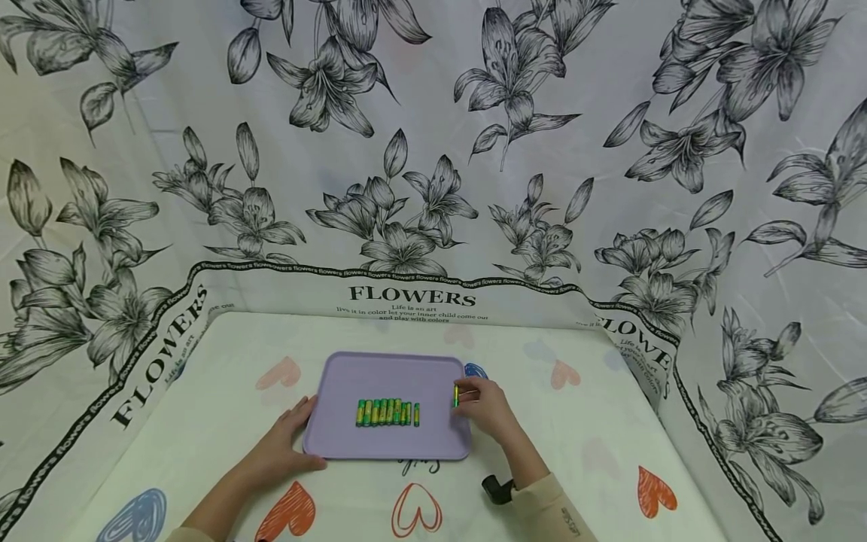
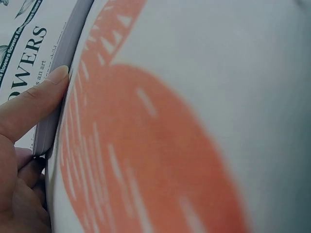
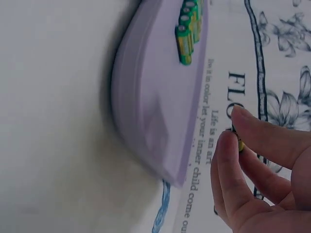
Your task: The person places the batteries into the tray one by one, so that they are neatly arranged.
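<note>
A lilac tray [image 1: 382, 446] lies on the table, bearing a row of several green-and-yellow batteries [image 1: 379, 412]. The battery [image 1: 416, 415] at the row's right end stands slightly apart from the others. My left hand [image 1: 276, 450] rests spread around the tray's front left corner, thumb along the front edge and fingers at the left side. In the left wrist view the thumb [image 2: 36, 102] touches the rim. Over the tray's right edge, my right hand [image 1: 486, 406] pinches one battery [image 1: 456, 395] between thumb and fingertips, mostly hidden by them in the right wrist view.
A white cloth [image 1: 555, 421] printed with hearts covers the table. White curtains [image 1: 433, 150] with black flower drawings hang at the back and both sides. A small black device [image 1: 497, 489] sits at my right wrist.
</note>
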Demonstrator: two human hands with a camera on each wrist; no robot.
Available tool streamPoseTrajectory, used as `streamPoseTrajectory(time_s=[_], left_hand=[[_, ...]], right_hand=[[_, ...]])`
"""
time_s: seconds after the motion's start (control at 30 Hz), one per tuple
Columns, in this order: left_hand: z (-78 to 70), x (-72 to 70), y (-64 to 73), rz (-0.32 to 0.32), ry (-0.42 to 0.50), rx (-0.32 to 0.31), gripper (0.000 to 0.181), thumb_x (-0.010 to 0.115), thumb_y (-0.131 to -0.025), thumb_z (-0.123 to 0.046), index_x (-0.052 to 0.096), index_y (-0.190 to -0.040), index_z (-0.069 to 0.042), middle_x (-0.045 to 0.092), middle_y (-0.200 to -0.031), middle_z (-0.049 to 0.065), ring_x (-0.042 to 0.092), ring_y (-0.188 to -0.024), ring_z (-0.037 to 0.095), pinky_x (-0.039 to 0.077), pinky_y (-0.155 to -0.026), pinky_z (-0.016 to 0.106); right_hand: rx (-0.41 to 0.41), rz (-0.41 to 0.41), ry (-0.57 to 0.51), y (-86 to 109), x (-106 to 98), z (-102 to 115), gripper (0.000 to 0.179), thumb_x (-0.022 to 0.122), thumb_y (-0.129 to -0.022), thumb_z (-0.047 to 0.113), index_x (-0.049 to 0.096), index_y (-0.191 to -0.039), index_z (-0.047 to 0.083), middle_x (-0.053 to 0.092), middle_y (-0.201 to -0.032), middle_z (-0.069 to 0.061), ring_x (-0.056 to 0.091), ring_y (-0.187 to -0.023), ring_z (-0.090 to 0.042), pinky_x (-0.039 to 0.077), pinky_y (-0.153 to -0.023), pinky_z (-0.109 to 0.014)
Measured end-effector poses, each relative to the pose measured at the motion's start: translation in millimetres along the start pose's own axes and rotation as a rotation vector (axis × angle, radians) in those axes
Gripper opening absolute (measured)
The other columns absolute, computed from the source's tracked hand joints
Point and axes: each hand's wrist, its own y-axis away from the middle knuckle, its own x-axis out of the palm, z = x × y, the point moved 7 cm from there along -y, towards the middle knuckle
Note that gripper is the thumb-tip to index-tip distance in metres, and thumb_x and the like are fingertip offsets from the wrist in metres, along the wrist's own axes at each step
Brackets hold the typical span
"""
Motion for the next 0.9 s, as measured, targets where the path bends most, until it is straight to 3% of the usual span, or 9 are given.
streamPoseTrajectory(time_s=[0.33,0.7,0.9], left_hand=[[-0.3,-0.8,0.0,0.002,0.004,-0.009,0.124,0.089,-0.065,-0.053,0.020,-0.163,-0.018,0.012,-0.169,0.018,0.006,-0.150,0.056,0.010,-0.116,0.074],[-1.1,-0.4,1.1,0.008,0.002,-0.018,0.125,0.089,-0.065,-0.053,0.020,-0.163,-0.019,0.012,-0.169,0.018,0.005,-0.150,0.056,0.010,-0.116,0.075],[-1.4,0.1,0.4,0.005,0.003,-0.015,0.125,0.089,-0.064,-0.052,0.021,-0.162,-0.017,0.013,-0.169,0.019,0.006,-0.150,0.055,0.011,-0.116,0.074]], right_hand=[[-0.061,0.034,-0.005,-6.0,36,15,0.046,0.084,-0.076,0.002,0.069,-0.120,0.000,0.073,-0.104,-0.009,0.071,-0.090,-0.019,0.060,-0.078,-0.031],[-0.037,0.100,0.054,-7.7,65,11,0.050,0.087,-0.072,0.000,0.069,-0.118,-0.002,0.072,-0.101,-0.008,0.067,-0.090,-0.019,0.060,-0.081,-0.035],[-0.039,0.088,0.114,-6.7,72,12,0.051,0.087,-0.071,0.002,0.069,-0.119,-0.001,0.070,-0.097,-0.004,0.063,-0.087,-0.014,0.058,-0.077,-0.032]])
